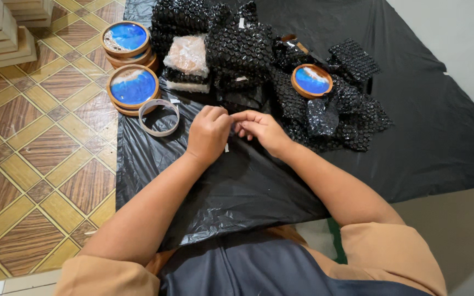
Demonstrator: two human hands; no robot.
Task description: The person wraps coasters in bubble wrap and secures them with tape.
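My left hand (208, 133) and my right hand (260, 129) meet fingertip to fingertip over a black plastic sheet (423, 137). Between them they pinch a small strip of clear tape (226, 147) that hangs down from the fingers. A roll of clear tape (159, 117) lies just left of my left hand. Behind the hands lies a pile of black bubble wrap (237, 49), with one round wooden coaster with a blue resin top (311, 80) resting on it.
Two stacks of round blue coasters (133, 86) (125, 38) stand at the sheet's left edge on the tiled floor (34, 142). A wrapped pale bundle (186, 55) sits on the bubble wrap. Wooden boxes (1, 33) are stacked at the top left.
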